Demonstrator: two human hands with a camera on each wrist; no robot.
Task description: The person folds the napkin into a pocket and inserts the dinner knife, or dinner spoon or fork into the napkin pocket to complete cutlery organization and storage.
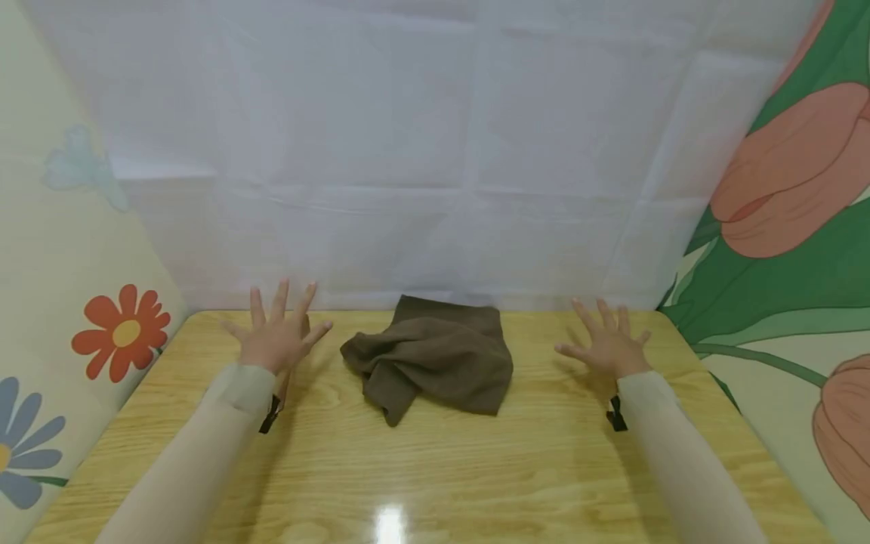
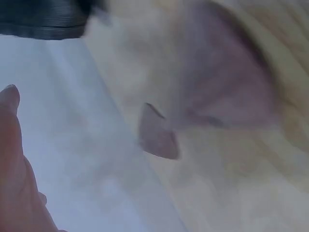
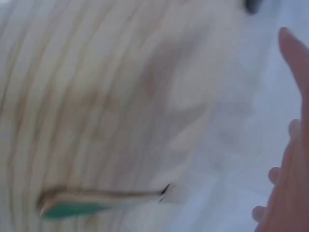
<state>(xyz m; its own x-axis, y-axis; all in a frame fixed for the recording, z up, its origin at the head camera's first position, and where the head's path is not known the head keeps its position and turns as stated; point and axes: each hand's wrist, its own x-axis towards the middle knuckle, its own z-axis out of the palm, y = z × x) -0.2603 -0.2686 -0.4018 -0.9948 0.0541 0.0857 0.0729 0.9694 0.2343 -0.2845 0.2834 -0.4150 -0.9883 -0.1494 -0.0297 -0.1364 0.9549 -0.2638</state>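
Note:
A crumpled dark brown cloth (image 1: 442,355) lies near the far edge of the wooden table, between the two hands. My left hand (image 1: 275,336) hovers to its left with fingers spread, holding nothing. Part of a narrow brown object (image 1: 284,389) shows beneath and beside this hand; its kind is unclear. To the right of the cloth, my right hand (image 1: 605,344) is likewise raised with fingers spread and nothing in it. The left wrist view catches two brownish shapes, a large blurred one (image 2: 227,77) and a small one (image 2: 157,135), beyond that hand's thumb side.
The light wooden table (image 1: 442,476) ends at a hanging white sheet (image 1: 381,151). Walls painted with flowers flank it: a red flower (image 1: 125,332) at left, pink tulips (image 1: 788,174) at right. Each wrist carries a black strap piece (image 1: 617,415).

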